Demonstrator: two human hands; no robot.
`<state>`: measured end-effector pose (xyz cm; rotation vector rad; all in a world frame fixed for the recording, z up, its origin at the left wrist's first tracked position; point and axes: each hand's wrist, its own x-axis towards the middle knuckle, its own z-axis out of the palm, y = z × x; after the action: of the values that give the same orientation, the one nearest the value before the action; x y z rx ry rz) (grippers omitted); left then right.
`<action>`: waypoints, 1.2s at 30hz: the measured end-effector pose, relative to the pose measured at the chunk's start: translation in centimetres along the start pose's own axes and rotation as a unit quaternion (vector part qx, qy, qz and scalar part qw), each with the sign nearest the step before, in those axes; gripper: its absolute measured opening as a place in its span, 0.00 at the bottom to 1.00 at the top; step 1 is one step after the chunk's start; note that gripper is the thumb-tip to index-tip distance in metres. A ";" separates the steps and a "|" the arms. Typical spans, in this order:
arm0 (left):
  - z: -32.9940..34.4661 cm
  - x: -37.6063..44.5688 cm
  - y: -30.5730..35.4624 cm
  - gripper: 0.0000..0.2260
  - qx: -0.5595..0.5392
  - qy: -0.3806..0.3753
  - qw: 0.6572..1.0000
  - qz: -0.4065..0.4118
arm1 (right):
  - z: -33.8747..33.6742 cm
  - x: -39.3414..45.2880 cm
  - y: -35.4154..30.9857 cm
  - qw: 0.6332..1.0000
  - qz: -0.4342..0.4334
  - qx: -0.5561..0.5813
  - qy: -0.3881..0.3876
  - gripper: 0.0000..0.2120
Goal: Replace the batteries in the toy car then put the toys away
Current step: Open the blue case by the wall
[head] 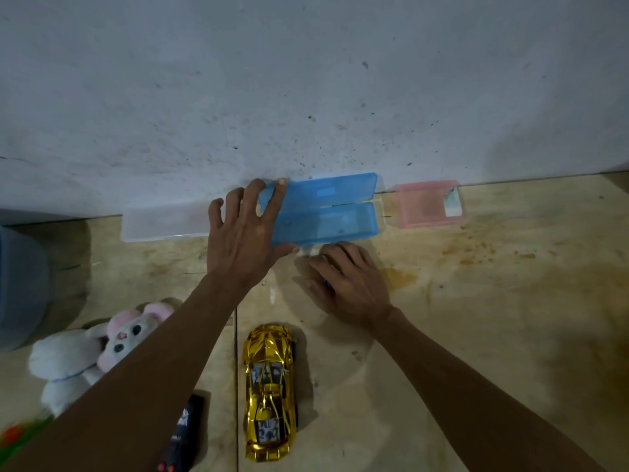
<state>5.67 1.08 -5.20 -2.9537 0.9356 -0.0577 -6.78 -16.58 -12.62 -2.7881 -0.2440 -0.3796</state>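
Observation:
A gold toy car point(269, 391) stands on the floor between my forearms, nose pointing away from me. By the wall lies a blue plastic case point(328, 212) with its lid open. My left hand point(246, 233) grips the case's left end, fingers over the lid and thumb under the tray. My right hand point(347, 279) rests on the floor just in front of the case, fingers curled over small pale objects point(308, 251); what they are is unclear. A black remote control point(183, 434) lies partly under my left forearm.
A clear plastic box point(163, 223) sits left of the blue case and a pink box point(429, 204) right of it, all against the grey wall. A white and pink plush rabbit point(92, 352) lies at the left. A grey bin point(20, 287) stands at the far left.

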 end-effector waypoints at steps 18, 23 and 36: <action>0.0 0.0 0.1 0.48 -0.004 -0.003 1.000 -0.004 | 0.2 -0.4 0.0 1.000 0.008 -0.022 0.016 0.18; 0.2 0.0 0.1 0.48 -0.004 0.001 1.000 -0.003 | 0.3 -0.7 0.0 0.998 0.027 -0.035 0.036 0.21; 0.2 0.0 0.2 0.47 -0.004 0.014 1.000 0.002 | -1.9 0.7 0.6 0.988 0.110 0.032 0.108 0.22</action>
<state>5.59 0.89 -5.39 -2.9656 0.9458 -0.0974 -6.46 -17.65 -10.83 -2.6469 0.0988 -0.6000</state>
